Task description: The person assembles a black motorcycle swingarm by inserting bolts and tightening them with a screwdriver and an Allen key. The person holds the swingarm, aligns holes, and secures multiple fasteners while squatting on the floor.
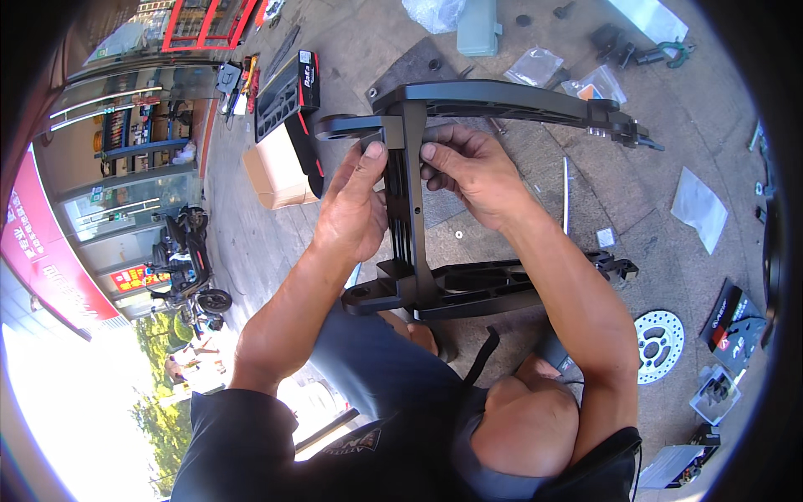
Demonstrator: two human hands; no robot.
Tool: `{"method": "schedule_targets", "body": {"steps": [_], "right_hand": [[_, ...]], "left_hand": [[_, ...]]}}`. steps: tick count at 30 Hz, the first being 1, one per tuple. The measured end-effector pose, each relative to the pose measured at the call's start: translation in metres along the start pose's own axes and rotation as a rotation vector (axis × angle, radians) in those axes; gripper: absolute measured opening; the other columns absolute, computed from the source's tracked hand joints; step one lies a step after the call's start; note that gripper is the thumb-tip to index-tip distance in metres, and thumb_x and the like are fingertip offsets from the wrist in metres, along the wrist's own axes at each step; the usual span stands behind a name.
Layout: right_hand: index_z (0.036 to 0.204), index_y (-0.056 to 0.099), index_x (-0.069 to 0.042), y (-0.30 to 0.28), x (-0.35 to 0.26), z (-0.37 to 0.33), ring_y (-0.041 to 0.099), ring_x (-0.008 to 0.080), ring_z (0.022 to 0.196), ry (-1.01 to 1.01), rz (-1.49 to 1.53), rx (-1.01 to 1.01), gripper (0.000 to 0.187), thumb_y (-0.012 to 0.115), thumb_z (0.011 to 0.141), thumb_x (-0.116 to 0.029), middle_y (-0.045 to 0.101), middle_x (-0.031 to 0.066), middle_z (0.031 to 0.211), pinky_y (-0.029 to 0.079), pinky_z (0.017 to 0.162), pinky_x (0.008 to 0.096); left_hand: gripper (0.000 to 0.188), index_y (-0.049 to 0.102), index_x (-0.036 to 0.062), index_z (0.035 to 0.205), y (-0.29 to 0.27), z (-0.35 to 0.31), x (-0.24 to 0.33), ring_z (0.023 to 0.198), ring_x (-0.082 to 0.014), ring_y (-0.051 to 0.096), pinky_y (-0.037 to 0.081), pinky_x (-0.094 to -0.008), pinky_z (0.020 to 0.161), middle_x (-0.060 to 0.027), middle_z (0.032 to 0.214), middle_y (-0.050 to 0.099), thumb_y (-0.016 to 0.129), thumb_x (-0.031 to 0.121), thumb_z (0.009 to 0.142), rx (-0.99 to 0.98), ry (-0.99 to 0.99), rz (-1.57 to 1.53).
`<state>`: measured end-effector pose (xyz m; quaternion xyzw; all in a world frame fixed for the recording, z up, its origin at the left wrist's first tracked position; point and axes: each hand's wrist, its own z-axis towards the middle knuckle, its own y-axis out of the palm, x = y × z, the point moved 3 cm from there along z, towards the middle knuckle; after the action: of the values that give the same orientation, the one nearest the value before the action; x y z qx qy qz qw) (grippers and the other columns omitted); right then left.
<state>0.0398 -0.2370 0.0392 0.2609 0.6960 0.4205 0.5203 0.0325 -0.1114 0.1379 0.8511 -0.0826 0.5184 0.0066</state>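
Note:
A black motorcycle swingarm (416, 230) is held up in front of me, over my knees, its two long arms reaching to the right. My left hand (351, 201) is closed round the left side of its crosspiece, thumb pressed on the front near the upper end. On the other side my right hand (481, 171) has its thumb and bent fingers pinched together close against the crosspiece's edge. Whatever those fingertips hold, if anything, is hidden. Axle-end brackets (619, 125) show at the tip of the upper arm.
An open black box (288, 96) with a cardboard flap lies at the upper left. Small plastic bags (535, 67) and a pale teal case (478, 29) lie beyond. A perforated brake disc (660, 347) rests at the right, near a clear parts box (715, 393). A scooter (188, 259) stands left.

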Motion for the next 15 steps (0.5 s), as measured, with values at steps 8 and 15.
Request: {"method": "schedule_targets", "body": {"steps": [8,15], "right_hand": [[0.104,0.062,0.005,-0.002,0.012,0.011,0.063,0.0135,0.072,0.059,0.041,0.011,0.018,0.064,0.089,-0.005,0.067,0.0088,0.088,0.052,0.064,0.0258],[0.100,0.061,0.006,-0.004,0.028,0.021,0.064,0.0122,0.073,0.112,0.129,-0.007,0.018,0.064,0.086,-0.004,0.068,0.0096,0.087,0.052,0.067,0.0252]], "left_hand": [[0.059,0.043,0.0100,0.134,-0.010,0.006,-0.012,0.098,-0.0248,0.055,0.049,-0.0385,0.077,-0.0106,0.116,0.055,0.053,0.052,0.094,0.128,-0.004,0.094],[0.062,0.039,0.0102,0.133,-0.020,0.007,-0.022,0.095,-0.0247,0.059,0.048,-0.0382,0.076,-0.0111,0.118,0.055,0.052,0.055,0.093,0.123,-0.047,0.055]]}}
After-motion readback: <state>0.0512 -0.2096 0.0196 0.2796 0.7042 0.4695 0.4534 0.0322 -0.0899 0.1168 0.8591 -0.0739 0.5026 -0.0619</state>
